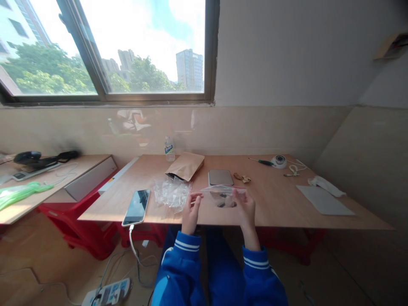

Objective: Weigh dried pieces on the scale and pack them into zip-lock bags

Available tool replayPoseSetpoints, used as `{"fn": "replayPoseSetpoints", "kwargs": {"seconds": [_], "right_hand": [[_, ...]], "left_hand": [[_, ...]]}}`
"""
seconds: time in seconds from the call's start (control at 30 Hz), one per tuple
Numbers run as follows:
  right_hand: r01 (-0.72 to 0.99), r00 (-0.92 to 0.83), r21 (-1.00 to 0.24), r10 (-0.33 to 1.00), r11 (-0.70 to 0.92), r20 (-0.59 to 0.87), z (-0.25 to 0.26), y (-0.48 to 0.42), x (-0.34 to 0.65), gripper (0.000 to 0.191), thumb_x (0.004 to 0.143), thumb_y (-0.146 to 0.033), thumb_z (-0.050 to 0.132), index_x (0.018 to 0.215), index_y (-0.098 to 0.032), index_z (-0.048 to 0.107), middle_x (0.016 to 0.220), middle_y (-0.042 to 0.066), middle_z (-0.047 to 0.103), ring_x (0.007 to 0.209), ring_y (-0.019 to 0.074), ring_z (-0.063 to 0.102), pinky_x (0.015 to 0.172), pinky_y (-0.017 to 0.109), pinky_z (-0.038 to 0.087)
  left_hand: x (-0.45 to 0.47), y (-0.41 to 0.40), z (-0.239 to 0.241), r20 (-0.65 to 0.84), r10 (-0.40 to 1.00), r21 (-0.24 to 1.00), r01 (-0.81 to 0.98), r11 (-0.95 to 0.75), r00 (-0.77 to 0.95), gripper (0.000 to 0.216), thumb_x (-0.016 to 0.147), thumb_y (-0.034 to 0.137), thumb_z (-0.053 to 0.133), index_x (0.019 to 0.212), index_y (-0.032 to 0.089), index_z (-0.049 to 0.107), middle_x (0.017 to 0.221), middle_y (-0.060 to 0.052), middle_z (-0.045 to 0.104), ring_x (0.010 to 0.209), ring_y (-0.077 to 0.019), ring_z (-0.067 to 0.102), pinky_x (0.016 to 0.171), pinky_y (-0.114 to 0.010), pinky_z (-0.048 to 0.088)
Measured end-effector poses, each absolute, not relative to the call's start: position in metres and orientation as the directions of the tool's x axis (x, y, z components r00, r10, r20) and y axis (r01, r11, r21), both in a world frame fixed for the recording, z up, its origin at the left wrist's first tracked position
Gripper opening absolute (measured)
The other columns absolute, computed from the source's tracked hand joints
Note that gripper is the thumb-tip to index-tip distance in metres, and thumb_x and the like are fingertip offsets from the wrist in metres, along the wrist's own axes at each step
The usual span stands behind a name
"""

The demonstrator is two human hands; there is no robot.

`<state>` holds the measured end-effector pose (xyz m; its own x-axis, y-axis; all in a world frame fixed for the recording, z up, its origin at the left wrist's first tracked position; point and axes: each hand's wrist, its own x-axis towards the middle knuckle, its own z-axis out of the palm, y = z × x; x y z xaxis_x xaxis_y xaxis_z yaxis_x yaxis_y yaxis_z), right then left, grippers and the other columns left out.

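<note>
Both my hands hold a small clear zip bag (pixel 223 196) with a red seal strip over the front edge of the wooden table (pixel 274 204). My left hand (pixel 191 212) pinches its left end and my right hand (pixel 245 208) pinches its right end. Small brownish pieces lie inside the bag. A pile of crumpled clear bags (pixel 171 193) sits just left of my left hand. Blue sleeves with white stripes cover my forearms.
A phone (pixel 137 207) on a charging cable lies at the table's front left. Behind are a brown paper pouch (pixel 185 165), a small bottle (pixel 169 148), a grey scale (pixel 220 177), brown scraps (pixel 242 178), a screwdriver (pixel 261 162), a tape roll (pixel 279 161) and a grey sheet (pixel 323 199).
</note>
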<state>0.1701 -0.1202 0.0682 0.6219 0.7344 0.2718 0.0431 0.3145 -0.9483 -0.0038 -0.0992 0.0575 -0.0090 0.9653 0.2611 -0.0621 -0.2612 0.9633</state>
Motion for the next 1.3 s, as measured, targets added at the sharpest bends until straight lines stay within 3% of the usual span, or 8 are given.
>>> {"fn": "replayPoseSetpoints", "kwargs": {"seconds": [0.1, 0.2, 0.43, 0.57, 0.73, 1.07, 1.2, 1.3], "right_hand": [[-0.002, 0.701, -0.944, 0.674, 0.331, 0.234, 0.068, -0.124, 0.176, 0.040, 0.063, -0.054, 0.069, 0.064, -0.015, 0.058, 0.057, 0.001, 0.062, 0.054, 0.0147, 0.058, 0.055, 0.026, 0.045], [-0.019, 0.766, -0.932, 0.604, 0.361, 0.219, 0.071, -0.126, 0.165, 0.040, 0.066, -0.055, 0.066, 0.064, -0.016, 0.057, 0.054, 0.000, 0.060, 0.051, 0.0133, 0.056, 0.052, 0.024, 0.044], [0.171, 0.563, -0.909, 0.719, 0.380, 0.407, 0.081, -0.133, 0.142, 0.037, 0.076, -0.052, 0.058, 0.068, -0.016, 0.060, 0.063, 0.003, 0.065, 0.058, 0.0153, 0.059, 0.056, 0.025, 0.046], [0.138, 0.727, -0.941, 0.613, 0.308, 0.307, 0.079, -0.137, 0.157, 0.047, 0.078, -0.056, 0.054, 0.052, -0.016, 0.054, 0.040, -0.003, 0.049, 0.039, 0.0106, 0.047, 0.046, 0.023, 0.039], [0.082, 0.775, -0.954, 0.583, 0.287, 0.242, 0.079, -0.139, 0.166, 0.050, 0.076, -0.060, 0.054, 0.051, -0.016, 0.053, 0.035, -0.005, 0.042, 0.034, 0.0088, 0.040, 0.040, 0.022, 0.033], [0.405, 0.653, -0.876, 0.589, 0.260, 0.477, 0.071, -0.141, 0.165, 0.047, 0.078, -0.057, 0.054, 0.053, -0.018, 0.057, 0.048, 0.000, 0.057, 0.045, 0.0121, 0.050, 0.050, 0.023, 0.038], [0.301, 0.721, -0.923, 0.576, 0.241, 0.385, 0.070, -0.138, 0.169, 0.049, 0.078, -0.060, 0.051, 0.052, -0.018, 0.056, 0.042, -0.001, 0.052, 0.040, 0.0119, 0.048, 0.047, 0.024, 0.038], [0.211, 0.634, -0.949, 0.706, 0.235, 0.315, 0.069, -0.136, 0.180, 0.052, 0.076, -0.065, 0.049, 0.056, -0.018, 0.060, 0.039, -0.002, 0.050, 0.037, 0.0123, 0.048, 0.046, 0.025, 0.040]], "left_hand": [[-0.002, -0.098, 0.055, 0.244, 0.968, 0.969, -0.053, -0.241, 0.055, 0.039, 0.077, 0.046, 0.059, 0.106, 0.021, 0.061, 0.114, -0.008, 0.061, 0.105, -0.0212, 0.056, 0.089, -0.034, 0.044], [0.010, -0.104, 0.054, 0.265, 0.950, 0.964, -0.031, -0.264, 0.163, 0.037, 0.081, 0.048, 0.052, 0.102, 0.019, 0.065, 0.107, -0.008, 0.066, 0.105, -0.0234, 0.057, 0.093, -0.036, 0.042], [0.031, -0.118, 0.060, 0.337, 0.935, 0.941, -0.020, -0.337, 0.109, 0.035, 0.082, 0.045, 0.051, 0.101, 0.019, 0.063, 0.096, -0.006, 0.068, 0.093, -0.0207, 0.061, 0.082, -0.030, 0.046], [0.021, -0.114, 0.061, 0.308, 0.950, 0.951, -0.024, -0.309, -0.044, 0.031, 0.082, 0.047, 0.052, 0.087, 0.018, 0.062, 0.076, -0.003, 0.066, 0.074, -0.0156, 0.061, 0.071, -0.026, 0.046], [0.017, -0.111, 0.060, 0.291, 0.955, 0.953, -0.109, -0.284, 0.055, 0.031, 0.080, 0.045, 0.055, 0.089, 0.017, 0.065, 0.090, -0.005, 0.068, 0.090, -0.0187, 0.062, 0.083, -0.029, 0.046], [0.034, -0.119, 0.066, 0.240, 0.968, 0.953, -0.208, -0.221, 0.074, 0.034, 0.076, 0.047, 0.059, 0.091, 0.017, 0.064, 0.084, -0.004, 0.068, 0.080, -0.0173, 0.063, 0.070, -0.026, 0.050], [0.030, -0.115, 0.067, 0.222, 0.974, 0.957, -0.180, -0.228, -0.055, 0.033, 0.077, 0.047, 0.057, 0.086, 0.016, 0.066, 0.081, -0.004, 0.067, 0.078, -0.0163, 0.062, 0.069, -0.025, 0.049], [0.024, -0.109, 0.064, 0.166, 0.979, 0.945, -0.263, -0.193, -0.121, 0.033, 0.074, 0.045, 0.061, 0.089, 0.016, 0.066, 0.095, -0.007, 0.068, 0.091, -0.0189, 0.062, 0.076, -0.026, 0.048]]}}
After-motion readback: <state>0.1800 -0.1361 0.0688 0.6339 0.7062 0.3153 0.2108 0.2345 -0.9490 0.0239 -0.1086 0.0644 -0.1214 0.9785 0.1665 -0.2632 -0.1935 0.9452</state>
